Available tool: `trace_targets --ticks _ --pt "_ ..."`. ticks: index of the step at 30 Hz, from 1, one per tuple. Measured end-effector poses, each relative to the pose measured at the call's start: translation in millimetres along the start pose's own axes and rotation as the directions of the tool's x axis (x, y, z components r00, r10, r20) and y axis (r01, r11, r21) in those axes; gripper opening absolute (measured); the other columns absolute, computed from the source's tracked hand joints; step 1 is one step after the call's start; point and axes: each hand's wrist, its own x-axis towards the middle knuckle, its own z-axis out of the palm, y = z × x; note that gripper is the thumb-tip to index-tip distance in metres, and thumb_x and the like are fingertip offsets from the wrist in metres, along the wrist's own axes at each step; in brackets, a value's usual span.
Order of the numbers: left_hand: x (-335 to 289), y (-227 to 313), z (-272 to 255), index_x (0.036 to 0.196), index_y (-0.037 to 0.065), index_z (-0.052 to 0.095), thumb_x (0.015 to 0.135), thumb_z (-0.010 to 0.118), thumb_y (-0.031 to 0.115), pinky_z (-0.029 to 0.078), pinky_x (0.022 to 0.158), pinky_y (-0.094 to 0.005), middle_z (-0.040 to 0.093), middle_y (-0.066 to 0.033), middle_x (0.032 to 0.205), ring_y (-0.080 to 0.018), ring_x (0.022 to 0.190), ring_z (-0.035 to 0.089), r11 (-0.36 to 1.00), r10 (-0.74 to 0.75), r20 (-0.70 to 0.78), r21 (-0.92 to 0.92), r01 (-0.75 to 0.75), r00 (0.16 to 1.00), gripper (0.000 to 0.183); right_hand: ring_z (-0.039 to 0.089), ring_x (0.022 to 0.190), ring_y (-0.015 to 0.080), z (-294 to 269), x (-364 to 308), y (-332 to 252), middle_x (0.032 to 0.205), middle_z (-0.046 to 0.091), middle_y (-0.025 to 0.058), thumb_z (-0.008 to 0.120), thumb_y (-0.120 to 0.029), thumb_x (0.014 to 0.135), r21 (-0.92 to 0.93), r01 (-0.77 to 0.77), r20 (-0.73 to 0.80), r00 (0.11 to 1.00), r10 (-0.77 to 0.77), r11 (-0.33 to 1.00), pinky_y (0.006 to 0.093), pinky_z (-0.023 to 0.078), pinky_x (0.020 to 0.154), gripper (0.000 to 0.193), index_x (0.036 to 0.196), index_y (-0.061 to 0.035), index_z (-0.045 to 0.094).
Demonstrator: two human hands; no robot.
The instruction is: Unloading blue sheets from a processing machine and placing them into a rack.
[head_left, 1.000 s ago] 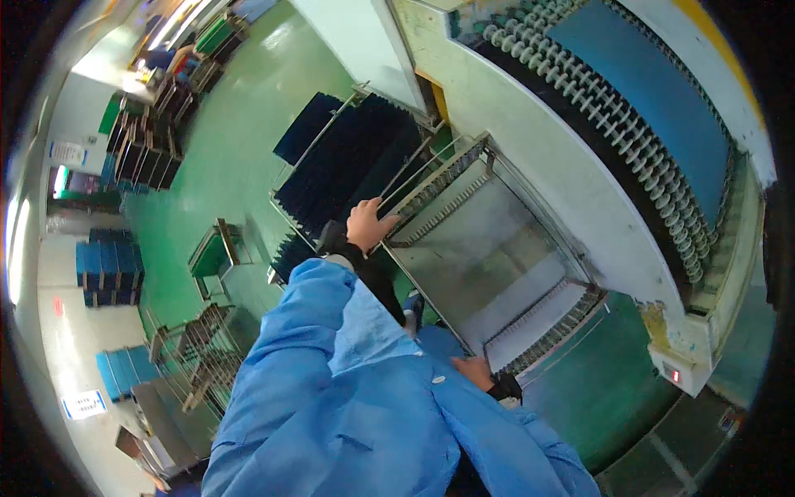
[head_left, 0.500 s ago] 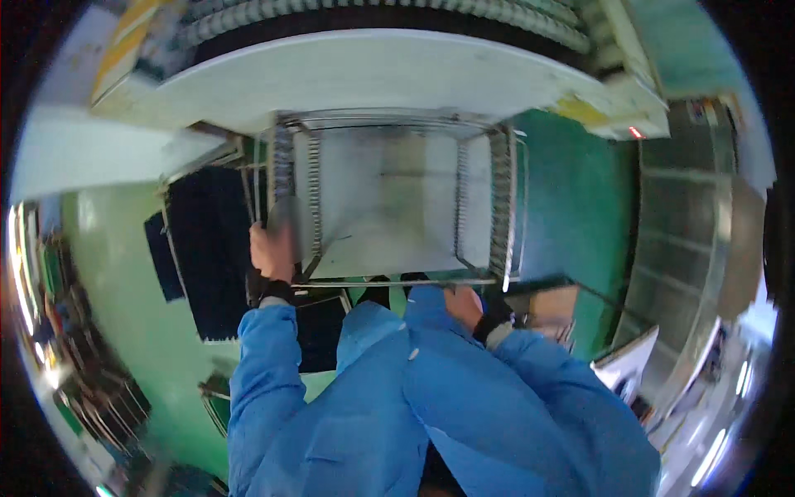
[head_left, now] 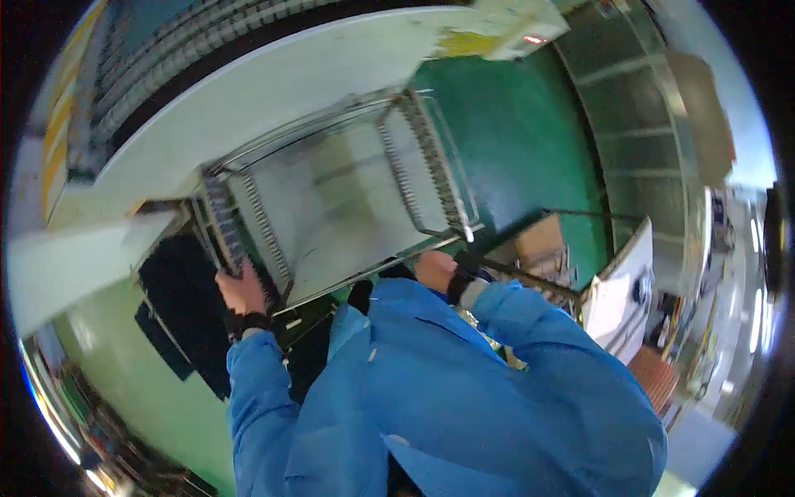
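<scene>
A metal rack frame (head_left: 327, 286) with toothed, slotted side rails stands in front of me, around a pale flat panel (head_left: 331, 207). By the rack's near left corner, my left hand (head_left: 242, 291) is closed, thumb up, against a dark thing (head_left: 268, 286) too blurred to name. My right hand (head_left: 435, 269) hangs close to the rack's near rail, towards its right end. Its fingers are curled in, and whatever is inside them is hidden. Both arms wear blue sleeves with dark bands at the wrists.
Beyond the rack runs a white machine edge (head_left: 273, 87) with a ribbed roller bed (head_left: 190, 50). Dark panels (head_left: 178, 282) lie on a stand at left. To the right are a cardboard box (head_left: 538, 240), a white board (head_left: 621, 290) and a grey panelled cabinet (head_left: 638, 124).
My view has turned to the right, so the rack and machine appear tilted and shifted left. My left hand is now lower along the rack's left side. The right hand remains close to the near rail.
</scene>
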Motion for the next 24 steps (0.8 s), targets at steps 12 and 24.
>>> trace_targets --ticks 12,24 --pt "28.4 -79.9 23.9 0.118 -0.012 0.042 0.078 0.063 0.055 0.044 0.083 -0.0479 0.056 -0.0319 0.107 -0.0435 0.099 0.056 0.981 -0.014 0.077 0.196 -0.001 0.997 0.08 0.059 0.054 0.0311 -86.7 -11.2 -42.0 0.062 0.061 0.0146 0.06 -0.021 0.068 0.081 0.157 -0.045 0.987 -0.154 0.984 0.0418 0.046 0.045 0.016 0.062 -0.0072 0.066" --pt "35.5 -79.0 18.9 0.12 -0.014 0.041 0.074 0.071 0.043 0.043 0.088 -0.0443 0.052 -0.0304 0.118 -0.0395 0.106 0.053 1.0 0.001 0.284 -0.024 0.006 0.959 0.079 0.057 0.053 0.032 -65.6 -3.9 -34.4 0.059 0.058 0.0149 0.059 -0.017 0.065 0.17 0.32 -0.193 0.938 -0.287 0.932 0.043 0.042 0.046 0.016 0.053 -0.0066 0.061"
